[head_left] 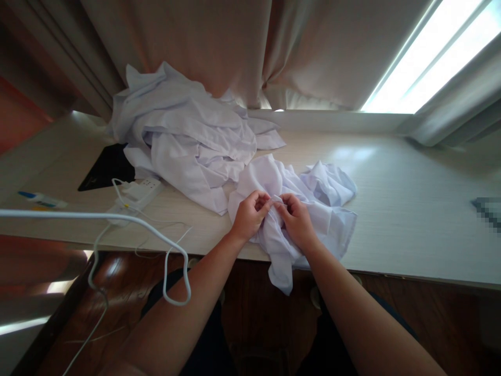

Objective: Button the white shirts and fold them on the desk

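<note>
Lit from the window [422, 68] at upper right, blown out white. Glare across the table [391, 172]. Dim, bowed edges.

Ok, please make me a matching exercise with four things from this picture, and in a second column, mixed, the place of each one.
Things:
1. white garment
2. pile of white clothes
3. power strip
4. black pad

Places:
A. by the curtain, at the back left of the desk
B. in the grip of both hands, at the desk's front edge
C. partly under the pile, left of it
D. near the front edge, with white cables running from it

Pairs: 1-B, 2-A, 3-D, 4-C
</note>
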`<state>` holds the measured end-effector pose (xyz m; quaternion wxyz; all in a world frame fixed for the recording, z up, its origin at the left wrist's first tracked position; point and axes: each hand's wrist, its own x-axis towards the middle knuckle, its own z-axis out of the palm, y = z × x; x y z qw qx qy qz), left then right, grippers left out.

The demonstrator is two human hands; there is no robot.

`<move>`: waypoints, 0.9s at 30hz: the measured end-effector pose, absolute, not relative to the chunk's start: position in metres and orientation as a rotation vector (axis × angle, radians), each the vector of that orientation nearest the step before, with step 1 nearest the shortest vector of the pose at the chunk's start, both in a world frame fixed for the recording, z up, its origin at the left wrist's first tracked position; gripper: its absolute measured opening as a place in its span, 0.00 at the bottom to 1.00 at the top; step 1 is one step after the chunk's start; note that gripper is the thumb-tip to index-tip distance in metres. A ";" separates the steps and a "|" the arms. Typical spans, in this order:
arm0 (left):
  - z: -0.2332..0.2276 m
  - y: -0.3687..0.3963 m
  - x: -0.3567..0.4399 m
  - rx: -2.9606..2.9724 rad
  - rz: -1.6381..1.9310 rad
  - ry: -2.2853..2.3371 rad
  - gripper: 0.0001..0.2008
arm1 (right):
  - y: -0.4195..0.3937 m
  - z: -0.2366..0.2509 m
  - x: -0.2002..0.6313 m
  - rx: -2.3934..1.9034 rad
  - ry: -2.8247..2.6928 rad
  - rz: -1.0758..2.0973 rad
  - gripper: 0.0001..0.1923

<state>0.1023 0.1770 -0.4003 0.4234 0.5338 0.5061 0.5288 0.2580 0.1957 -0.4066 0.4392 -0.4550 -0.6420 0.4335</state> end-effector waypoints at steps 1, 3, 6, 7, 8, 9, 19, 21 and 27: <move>-0.401 0.177 0.102 1.344 1.319 1.267 0.15 | 0.195 -0.406 0.258 -1.139 -1.594 1.066 0.12; -0.401 0.177 0.102 1.364 1.310 1.275 0.14 | 0.194 -0.405 0.258 -1.148 -1.603 1.044 0.11; -0.402 0.177 0.103 1.388 1.307 1.292 0.14 | 0.194 -0.404 0.259 -1.151 -1.624 1.025 0.11; -0.403 0.177 0.103 1.394 1.308 1.295 0.13 | 0.194 -0.404 0.259 -1.156 -1.622 1.024 0.11; -0.403 0.178 0.104 1.398 1.309 1.296 0.13 | 0.195 -0.404 0.259 -1.164 -1.616 1.027 0.12; -0.403 0.178 0.104 1.401 1.310 1.298 0.13 | 0.195 -0.404 0.259 -1.173 -1.609 1.034 0.12; -0.403 0.177 0.106 1.425 1.298 1.326 0.13 | 0.198 -0.406 0.261 -1.187 -1.608 1.076 0.14; -0.403 0.177 0.106 1.430 1.298 1.328 0.12 | 0.197 -0.405 0.261 -1.181 -1.608 1.072 0.14; -0.402 0.176 0.106 1.439 1.304 1.327 0.10 | 0.197 -0.405 0.261 -1.172 -1.621 1.064 0.15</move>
